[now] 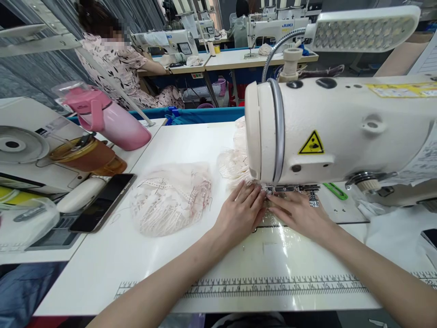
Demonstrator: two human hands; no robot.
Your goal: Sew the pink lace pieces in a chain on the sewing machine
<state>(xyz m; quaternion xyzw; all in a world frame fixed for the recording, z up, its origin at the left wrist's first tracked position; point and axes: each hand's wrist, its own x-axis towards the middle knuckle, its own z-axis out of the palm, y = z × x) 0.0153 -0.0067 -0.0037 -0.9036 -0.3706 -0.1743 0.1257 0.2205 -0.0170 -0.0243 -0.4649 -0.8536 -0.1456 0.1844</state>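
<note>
The pale lace cloth (235, 165) lay on the white tabletop (191, 259), right under the head of the sewing machine (341, 127). Its near edge was tucked in at the metal foot (290, 187), and the rest was bunched on the far left side of the head. The left hand (241, 208) rested flat on the cloth's near edge with its fingers stretched out, its grip apart, pressing rather than pinching. The right hand (297, 212) lay just to the right, and its fingertips met the left's at the foot. Whether its grip was closed on the cloth could not be told.

A heap of similar lace pieces (170, 197) sat near the left hand, further left. Beyond it lay a dark phone (102, 201), then a brown cup (89, 156) and a pink bottle (111, 120) lying on its side. A green tool (336, 190) lay right of the foot. A printed ruler (259, 287) ran along the near edge of the tabletop. A lamp (365, 28) hung above the machine. At the far left, another person (118, 64) sat at their own machine.
</note>
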